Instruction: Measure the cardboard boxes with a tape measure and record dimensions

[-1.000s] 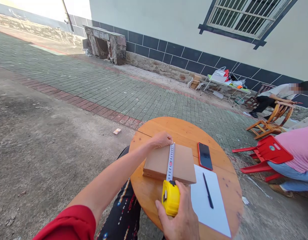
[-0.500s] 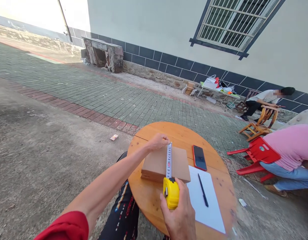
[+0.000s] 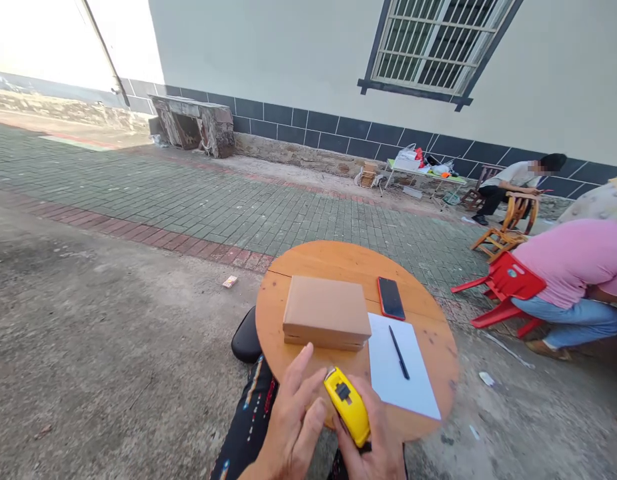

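My right hand (image 3: 371, 433) grips a yellow tape measure (image 3: 349, 408) at the near edge of the round table, its blade drawn in. Just left of it is my left hand (image 3: 295, 413), fingers apart, one fingertip close to the mouth of the tape case; whether it touches cannot be made out. Beyond both hands a closed brown cardboard box (image 3: 328, 307) lies flat on the wooden table (image 3: 333, 252). To its right lie a sheet of white paper (image 3: 388, 373) with a black pen (image 3: 399, 353) on it, and a phone with a red edge (image 3: 391, 298).
A person in a pink top (image 3: 578, 260) sits on a red plastic chair (image 3: 518, 280) at the right. Behind, another person (image 3: 513, 180) sits near a wooden chair (image 3: 511, 223). A cluttered folding table (image 3: 425, 172) stands by the wall. A black rounded object (image 3: 245, 337) shows left of the table.
The tape blade, stretched across the box before, is now back in its case. My left hand has left the box's far edge and come back beside the tape measure, which my right hand has turned.
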